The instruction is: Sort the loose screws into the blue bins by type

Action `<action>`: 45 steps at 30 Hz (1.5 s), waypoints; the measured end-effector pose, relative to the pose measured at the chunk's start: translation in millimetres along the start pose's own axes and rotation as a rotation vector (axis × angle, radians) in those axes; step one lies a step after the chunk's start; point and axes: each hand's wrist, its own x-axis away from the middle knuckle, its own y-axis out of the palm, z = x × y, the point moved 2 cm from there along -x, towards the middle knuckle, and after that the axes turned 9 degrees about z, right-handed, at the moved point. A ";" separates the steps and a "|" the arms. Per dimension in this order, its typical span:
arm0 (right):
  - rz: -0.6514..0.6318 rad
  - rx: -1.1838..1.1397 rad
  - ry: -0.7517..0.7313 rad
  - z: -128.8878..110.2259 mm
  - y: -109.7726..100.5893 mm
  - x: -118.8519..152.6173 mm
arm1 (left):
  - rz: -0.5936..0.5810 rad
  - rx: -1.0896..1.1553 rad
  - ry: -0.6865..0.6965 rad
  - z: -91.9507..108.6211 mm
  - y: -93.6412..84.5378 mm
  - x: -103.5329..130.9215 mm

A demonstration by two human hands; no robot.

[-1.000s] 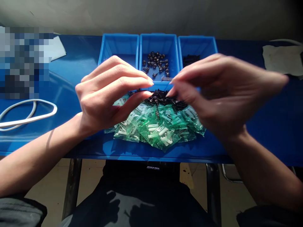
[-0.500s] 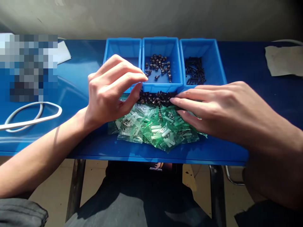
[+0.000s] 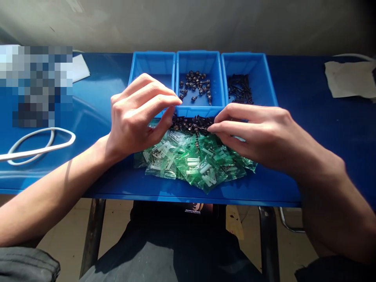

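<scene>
Dark screws [image 3: 194, 123] lie in a loose pile in front of the bins, against green clear packets [image 3: 199, 164] with white plugs inside. My left hand [image 3: 141, 113] hovers at the pile's left end, thumb and forefinger apart at the tips, holding nothing visible. On the right side, my right hand [image 3: 258, 137] has its fingertips at the pile's right end, drawn together; whatever is between them is too small to make out. The middle bin [image 3: 201, 109] holds short bolts [image 3: 195, 80], and the right bin [image 3: 266, 90] holds long dark screws [image 3: 241, 88].
The left bin [image 3: 154, 62] stands beside the middle one. White cable [image 3: 41, 147] loops at the left of the blue table [image 3: 117, 184], near a white paper [image 3: 80, 67] and a blurred-out area. A beige sheet [image 3: 349, 80] lies at the far right.
My right hand has shifted slightly left along the screw pile, and its fingertips have drawn closer together. My left hand stays nearly the same. The view has shifted a little.
</scene>
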 end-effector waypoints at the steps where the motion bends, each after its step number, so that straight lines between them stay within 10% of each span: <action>1: 0.064 -0.032 0.001 -0.2 0.4 -1.3 | 0.008 0.004 0.012 -1.1 -0.2 0.3; 14: 0.381 -0.526 0.472 -5.2 10.5 -13.6 | 0.037 -0.008 0.042 -1.5 -1.9 -0.2; 20: 0.741 -0.263 0.513 21.3 0.8 -9.0 | 0.033 0.002 0.062 -1.6 -2.3 -0.6; 23: 0.672 0.024 0.557 25.4 -10.2 -2.8 | 0.026 0.001 0.034 -0.9 -1.9 -0.9; 29: 0.123 -0.008 -0.044 8.3 -10.6 0.4 | 0.017 -0.017 0.015 0.5 -2.9 -1.0; 33: -0.114 0.156 -0.113 2.7 4.5 1.7 | -0.006 -0.002 -0.054 1.5 -3.9 -0.9; 45: 0.399 -0.407 0.313 5.3 6.6 -11.5 | 0.020 0.006 0.111 -12.7 3.6 -15.5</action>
